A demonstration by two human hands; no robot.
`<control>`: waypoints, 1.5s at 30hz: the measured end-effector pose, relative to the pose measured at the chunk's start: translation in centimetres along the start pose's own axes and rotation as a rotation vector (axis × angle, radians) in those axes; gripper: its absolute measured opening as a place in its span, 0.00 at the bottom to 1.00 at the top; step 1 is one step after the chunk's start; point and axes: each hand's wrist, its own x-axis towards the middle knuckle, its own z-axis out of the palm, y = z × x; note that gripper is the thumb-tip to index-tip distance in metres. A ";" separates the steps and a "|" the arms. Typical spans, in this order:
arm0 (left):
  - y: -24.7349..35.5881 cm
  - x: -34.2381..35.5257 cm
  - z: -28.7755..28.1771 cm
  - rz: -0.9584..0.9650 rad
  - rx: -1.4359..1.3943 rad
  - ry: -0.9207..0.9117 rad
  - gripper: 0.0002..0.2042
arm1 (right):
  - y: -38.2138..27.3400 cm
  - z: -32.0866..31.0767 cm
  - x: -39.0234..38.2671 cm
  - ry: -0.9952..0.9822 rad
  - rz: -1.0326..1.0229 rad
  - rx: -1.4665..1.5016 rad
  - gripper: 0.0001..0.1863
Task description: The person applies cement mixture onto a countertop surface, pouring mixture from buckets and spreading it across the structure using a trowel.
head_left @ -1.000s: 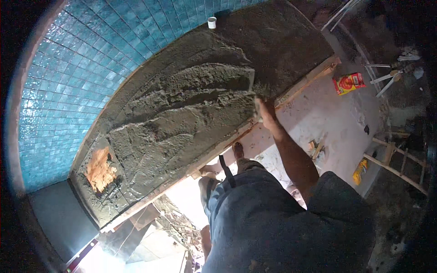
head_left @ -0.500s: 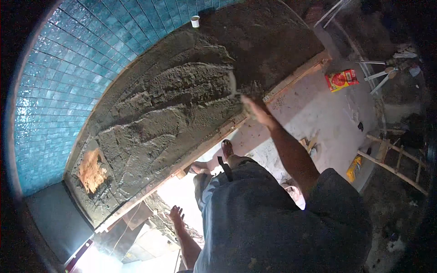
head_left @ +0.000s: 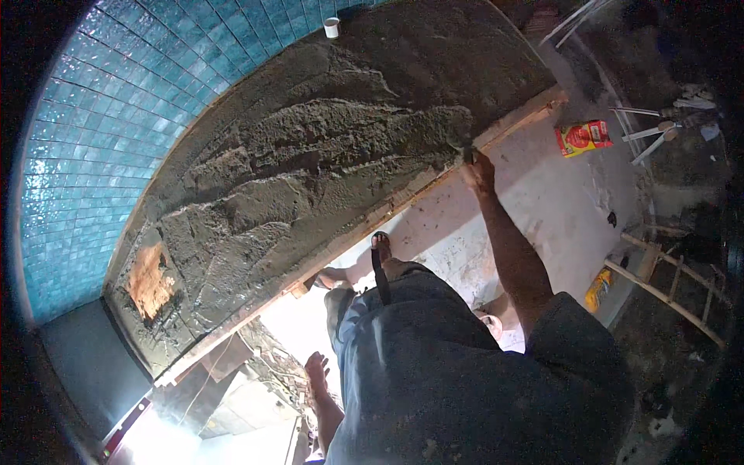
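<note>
A wet grey mortar bed (head_left: 271, 201) with raised ridges stretches along a curved blue-tiled wall (head_left: 116, 116), edged in front by a wooden board (head_left: 519, 116). My right hand (head_left: 479, 172) is closed round a trowel (head_left: 467, 155), mostly hidden and coated in mortar, at the bed's front edge toward the right. Lower down, beside my trousers, my left hand (head_left: 316, 370) hangs off the bed with nothing in it, fingers loosely apart. At the bed's left end is a bare orange patch (head_left: 147, 287).
My foot (head_left: 380, 245) stands below the board. A white cup (head_left: 332, 28) sits by the wall. Right lie a red-yellow bag (head_left: 583, 138), white pipes (head_left: 645, 151), a yellow packet (head_left: 597, 291) and a wooden ladder (head_left: 674, 283). A level (head_left: 124, 426) is lower left.
My right hand and trowel have shifted rightward along the bed, where mortar now looks more heaped. My left hand came into view below. The view has shifted slightly.
</note>
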 end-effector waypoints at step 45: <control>-8.8 2.0 -21.0 0.128 -0.618 0.350 0.26 | -56.5 39.9 -40.6 -1.106 -1.308 0.123 0.26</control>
